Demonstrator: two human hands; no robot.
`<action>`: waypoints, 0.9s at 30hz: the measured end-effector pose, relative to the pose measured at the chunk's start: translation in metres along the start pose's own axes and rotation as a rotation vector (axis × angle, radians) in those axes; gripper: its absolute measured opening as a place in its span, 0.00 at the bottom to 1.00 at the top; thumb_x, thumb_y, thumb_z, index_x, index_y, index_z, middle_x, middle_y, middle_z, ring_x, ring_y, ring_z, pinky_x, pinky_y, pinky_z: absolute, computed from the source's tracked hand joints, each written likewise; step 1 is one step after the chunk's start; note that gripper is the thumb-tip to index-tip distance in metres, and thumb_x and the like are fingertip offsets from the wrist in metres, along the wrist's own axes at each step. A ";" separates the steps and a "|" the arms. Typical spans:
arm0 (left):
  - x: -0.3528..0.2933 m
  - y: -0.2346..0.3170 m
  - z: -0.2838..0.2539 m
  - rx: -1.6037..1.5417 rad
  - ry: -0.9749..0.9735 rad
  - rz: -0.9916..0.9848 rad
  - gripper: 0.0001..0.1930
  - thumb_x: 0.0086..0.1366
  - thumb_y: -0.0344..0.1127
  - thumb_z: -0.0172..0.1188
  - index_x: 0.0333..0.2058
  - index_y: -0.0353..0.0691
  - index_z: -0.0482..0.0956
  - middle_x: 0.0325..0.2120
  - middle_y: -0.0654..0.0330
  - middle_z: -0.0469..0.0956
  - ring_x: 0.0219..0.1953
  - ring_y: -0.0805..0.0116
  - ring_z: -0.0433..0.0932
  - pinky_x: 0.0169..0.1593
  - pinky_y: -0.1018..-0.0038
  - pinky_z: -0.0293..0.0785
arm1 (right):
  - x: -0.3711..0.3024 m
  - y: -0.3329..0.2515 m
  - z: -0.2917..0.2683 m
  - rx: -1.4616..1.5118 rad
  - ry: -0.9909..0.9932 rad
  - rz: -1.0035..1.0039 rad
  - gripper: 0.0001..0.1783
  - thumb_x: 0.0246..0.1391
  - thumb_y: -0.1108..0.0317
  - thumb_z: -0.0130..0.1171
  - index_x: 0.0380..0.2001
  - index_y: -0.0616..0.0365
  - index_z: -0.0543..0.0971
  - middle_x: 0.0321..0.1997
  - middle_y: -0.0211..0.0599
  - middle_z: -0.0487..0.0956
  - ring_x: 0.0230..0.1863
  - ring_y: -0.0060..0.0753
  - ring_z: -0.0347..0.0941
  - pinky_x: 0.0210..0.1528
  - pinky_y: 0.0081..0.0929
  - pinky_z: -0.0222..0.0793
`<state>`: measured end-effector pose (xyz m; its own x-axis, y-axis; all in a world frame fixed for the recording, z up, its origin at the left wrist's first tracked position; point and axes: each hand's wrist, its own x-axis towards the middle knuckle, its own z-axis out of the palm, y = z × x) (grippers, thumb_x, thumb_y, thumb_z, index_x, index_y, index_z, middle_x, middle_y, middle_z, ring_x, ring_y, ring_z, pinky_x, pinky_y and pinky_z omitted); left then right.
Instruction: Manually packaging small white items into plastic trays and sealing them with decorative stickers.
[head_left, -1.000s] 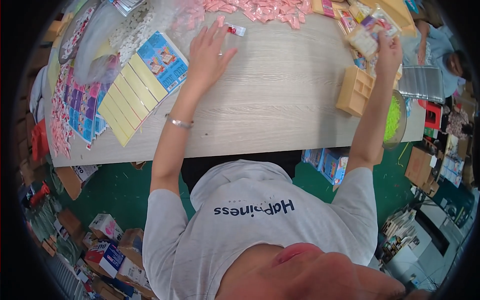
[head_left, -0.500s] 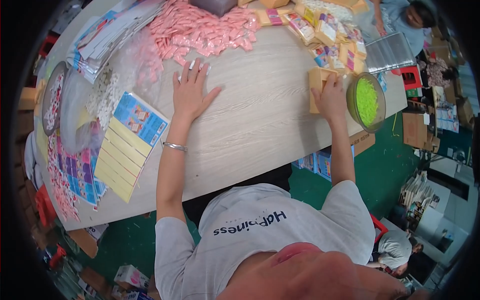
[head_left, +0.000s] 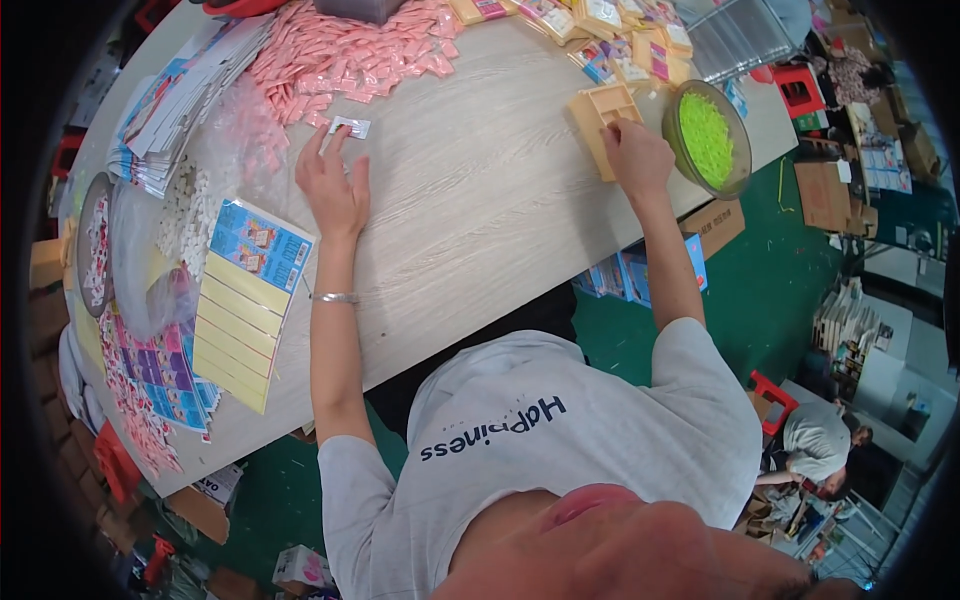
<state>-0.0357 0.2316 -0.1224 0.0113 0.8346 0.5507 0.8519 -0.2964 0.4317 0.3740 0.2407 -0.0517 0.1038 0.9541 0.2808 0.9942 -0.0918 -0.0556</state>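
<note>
My left hand (head_left: 336,190) is over the table with its fingers apart and thumb out. Its fingertips are at a small white packet (head_left: 352,127) lying just in front of the pink packets (head_left: 350,55). On the right, my right hand (head_left: 641,158) has its fingers curled at the near right side of a tan compartment box (head_left: 590,135). The curled fingers hide whatever may be between them. Several compartments of the box face up. Beside this hand stands a round bowl (head_left: 742,165) filled with bright green small pieces.
Filled tan boxes (head_left: 630,55) are piled at the far right, near a clear plastic tray (head_left: 735,40). Printed card sheets (head_left: 240,320) lie at left, with a stack of leaflets (head_left: 190,95), a plastic bag (head_left: 145,260) and a round dish (head_left: 97,240) beyond them. The table edge curves in front of me.
The view has shifted. My left hand has drawn back slightly, uncovering the white packet by its fingertips. My right fingers have curled more tightly at the tan box.
</note>
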 end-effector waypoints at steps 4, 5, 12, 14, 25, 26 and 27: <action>-0.024 0.038 -0.024 -0.204 0.078 -0.044 0.19 0.67 0.37 0.56 0.55 0.39 0.77 0.57 0.50 0.72 0.60 0.52 0.67 0.65 0.59 0.57 | 0.006 0.006 0.005 0.001 -0.070 -0.038 0.11 0.54 0.56 0.62 0.28 0.50 0.86 0.28 0.38 0.84 0.30 0.46 0.82 0.33 0.40 0.76; -0.032 0.046 -0.029 -0.200 0.075 -0.046 0.19 0.67 0.37 0.56 0.55 0.39 0.77 0.57 0.50 0.72 0.60 0.52 0.67 0.65 0.59 0.57 | 0.009 0.006 0.005 0.042 -0.054 -0.049 0.11 0.54 0.57 0.61 0.27 0.51 0.86 0.27 0.38 0.83 0.30 0.46 0.82 0.32 0.40 0.76; -0.066 0.079 -0.053 -0.390 0.012 -0.098 0.17 0.72 0.38 0.51 0.52 0.35 0.78 0.49 0.50 0.77 0.54 0.55 0.73 0.60 0.64 0.67 | 0.016 0.010 -0.013 0.264 0.125 0.020 0.09 0.50 0.60 0.64 0.24 0.53 0.84 0.24 0.37 0.83 0.26 0.42 0.81 0.31 0.36 0.76; -0.071 0.085 -0.054 -0.432 0.027 -0.137 0.15 0.71 0.36 0.53 0.52 0.35 0.78 0.46 0.52 0.79 0.50 0.58 0.75 0.57 0.66 0.70 | 0.005 -0.014 -0.033 0.350 0.361 -0.011 0.06 0.47 0.64 0.66 0.22 0.53 0.83 0.21 0.36 0.80 0.22 0.41 0.78 0.28 0.34 0.74; -0.063 0.077 0.001 -0.604 -0.348 -0.922 0.12 0.70 0.39 0.61 0.43 0.34 0.79 0.25 0.66 0.80 0.23 0.79 0.78 0.23 0.80 0.70 | -0.044 -0.076 -0.011 0.491 0.270 -0.192 0.06 0.55 0.64 0.64 0.34 0.52 0.85 0.31 0.38 0.83 0.30 0.43 0.81 0.33 0.38 0.77; -0.067 0.058 -0.002 -0.396 -0.321 -0.811 0.18 0.67 0.43 0.64 0.45 0.33 0.77 0.21 0.64 0.79 0.22 0.74 0.79 0.25 0.76 0.73 | -0.028 -0.056 -0.016 0.246 0.323 -0.066 0.10 0.55 0.58 0.64 0.31 0.52 0.85 0.30 0.37 0.83 0.30 0.45 0.81 0.34 0.39 0.77; -0.060 0.062 -0.004 -0.402 -0.324 -0.811 0.18 0.67 0.43 0.64 0.45 0.33 0.77 0.21 0.64 0.79 0.22 0.74 0.79 0.25 0.76 0.73 | -0.016 -0.027 -0.014 0.121 0.161 -0.011 0.10 0.54 0.59 0.63 0.30 0.52 0.85 0.31 0.39 0.83 0.31 0.46 0.81 0.33 0.41 0.77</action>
<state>0.0143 0.1614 -0.1257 -0.3074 0.9255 -0.2212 0.4217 0.3409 0.8402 0.3456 0.2241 -0.0416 0.1055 0.8961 0.4311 0.9858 -0.0372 -0.1639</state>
